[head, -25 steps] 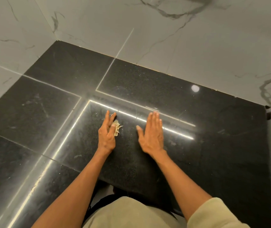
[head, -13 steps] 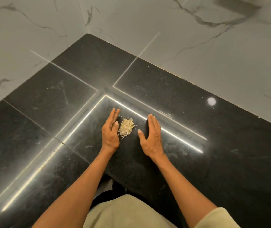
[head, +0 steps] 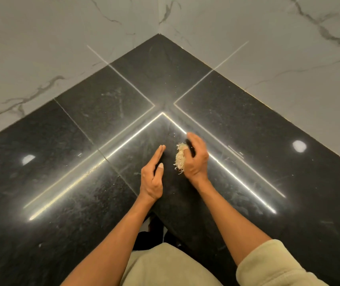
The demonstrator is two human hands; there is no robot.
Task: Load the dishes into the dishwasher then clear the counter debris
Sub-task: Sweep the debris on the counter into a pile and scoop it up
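a small heap of pale shredded debris (head: 180, 158) is lying on the black worktop (head: 247, 141) near the inner corner, right against the palm side of the right hand (head: 196, 157). that hand's fingers (head: 193, 139) are curling loosely round the far side of the heap, cupping it, though a real grip is not showing. the left hand (head: 152, 175) is standing on edge just beside it, fingers straight and released. doing this well probably means closing both palms low on the stone, so stray shreds are not slipping underneath.
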